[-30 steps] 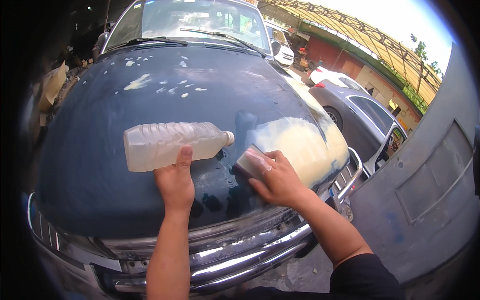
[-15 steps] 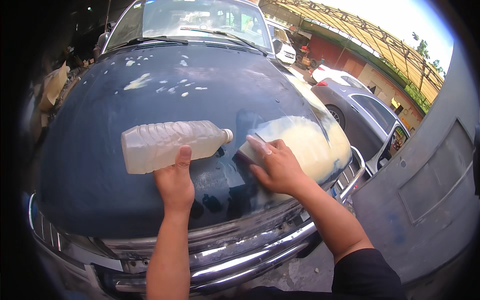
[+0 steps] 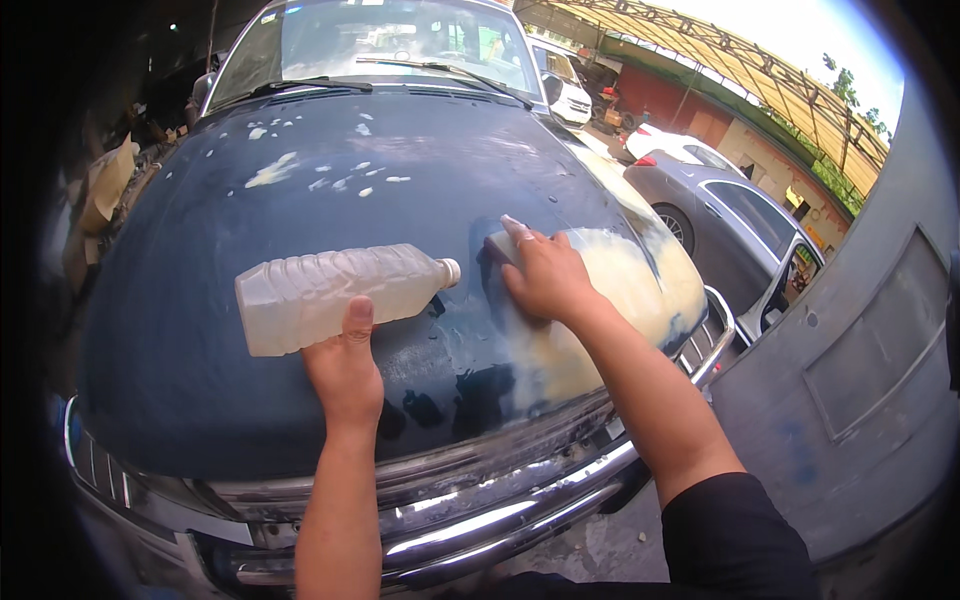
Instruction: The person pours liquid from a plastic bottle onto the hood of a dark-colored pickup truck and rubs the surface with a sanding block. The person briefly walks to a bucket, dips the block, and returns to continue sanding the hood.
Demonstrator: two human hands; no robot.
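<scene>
My left hand (image 3: 345,375) is closed around a clear plastic bottle (image 3: 335,293) of cloudy liquid. It is tilted nearly on its side above the dark blue car hood (image 3: 210,390), its capped neck pointing right. My right hand (image 3: 550,275) presses a sanding block (image 3: 497,247) flat on the hood, fingers over its top, so most of the block is hidden. The block lies at the left border of a cream filler patch (image 3: 630,285). Wet dark marks (image 3: 483,395) show on the paint below the block.
Small pale filler spots (image 3: 272,170) dot the hood toward the windshield (image 3: 380,45). A chrome bumper bar (image 3: 510,530) runs along the near edge. To the right stand a grey panel (image 3: 860,390) and a grey car (image 3: 720,215). Cardboard (image 3: 108,190) lies at left.
My right hand has slid the sanding block up the hood, away from me, uncovering more of the filler's lower part. My left hand with the bottle has shifted slightly left and down.
</scene>
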